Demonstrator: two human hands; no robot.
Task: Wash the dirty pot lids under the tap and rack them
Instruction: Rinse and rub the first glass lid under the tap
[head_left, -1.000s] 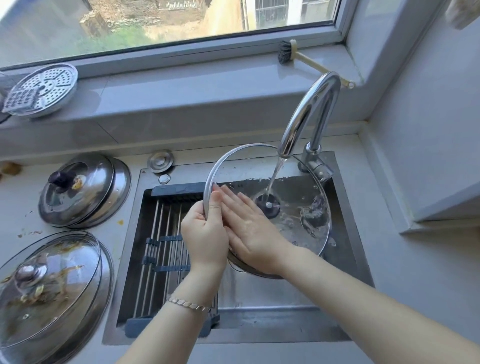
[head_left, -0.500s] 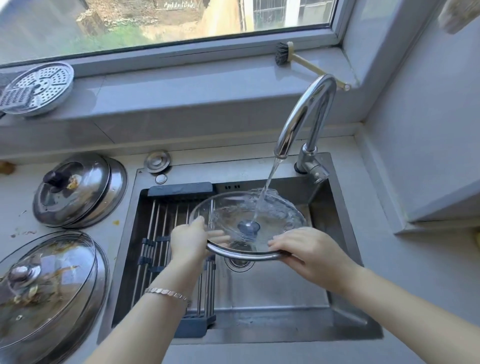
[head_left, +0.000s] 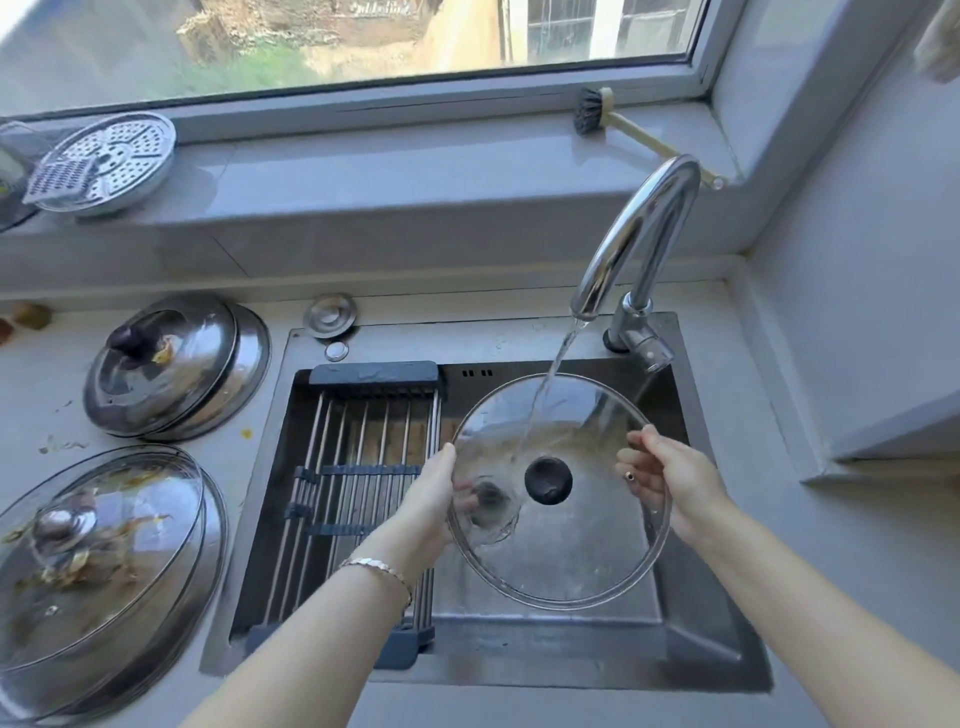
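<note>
A round glass lid (head_left: 582, 540) with a black knob is held over the sink under the running tap (head_left: 631, 244), knob side up and facing me. My left hand (head_left: 428, 501) grips its left rim, fingers showing through the glass. On the right rim, my right hand (head_left: 670, 480) pinches the edge. Water from the spout strikes the lid's upper half. A roll-up drying rack (head_left: 358, 483) spans the left part of the sink. On the counter to the left lie stacked dirty steel lids (head_left: 174, 366) and stacked dirty glass lids (head_left: 98, 566).
The steel sink (head_left: 691, 654) has a raised rim all round. A strainer plug (head_left: 331, 315) lies behind the sink. On the window sill rest a perforated steamer plate (head_left: 104, 161) and a dish brush (head_left: 623, 122). A wall corner juts out at the right.
The lid was tilted on edge with my right palm rubbing it, then laid flat upside down; now it is turned knob side up, gripped at both rims.
</note>
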